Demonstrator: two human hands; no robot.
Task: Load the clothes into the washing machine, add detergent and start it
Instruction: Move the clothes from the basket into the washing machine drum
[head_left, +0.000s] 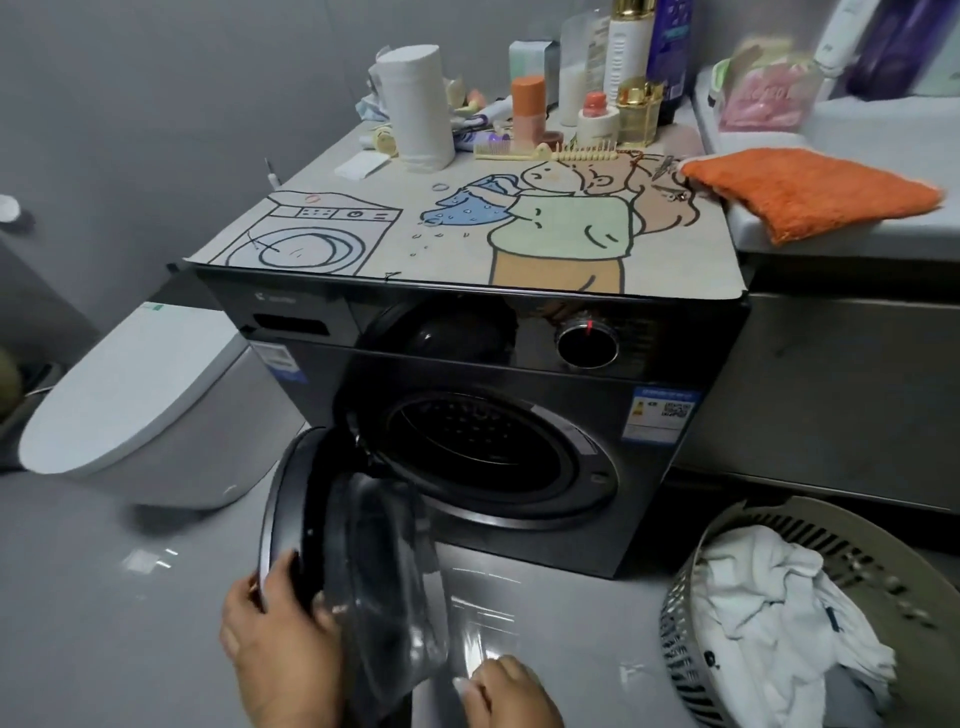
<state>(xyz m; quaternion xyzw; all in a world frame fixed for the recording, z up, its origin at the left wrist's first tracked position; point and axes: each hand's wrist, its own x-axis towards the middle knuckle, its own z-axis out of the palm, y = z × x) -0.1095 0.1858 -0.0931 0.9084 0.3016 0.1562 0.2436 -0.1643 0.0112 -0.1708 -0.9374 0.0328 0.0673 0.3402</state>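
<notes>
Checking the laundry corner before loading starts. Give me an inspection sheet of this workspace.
Surface: glossy grey floor, with light glare.
Job's things: dark grey front-loading washing machine, its round glass door swung open, drum looks empty; beige slotted laundry basket to the right holds white clothes. No detergent bottle told apart for certain.
Clutter: cartoon-print mat on the machine top carries a white paper roll, bottles, jars and combs; orange fluffy cloth on the counter beside it.
Grippers: left hand grips the door's edge; right hand is near the glass bulge, contact unclear.
Cables: nothing seen.
Surroundings: white closed toilet at left, grey wall.
</notes>
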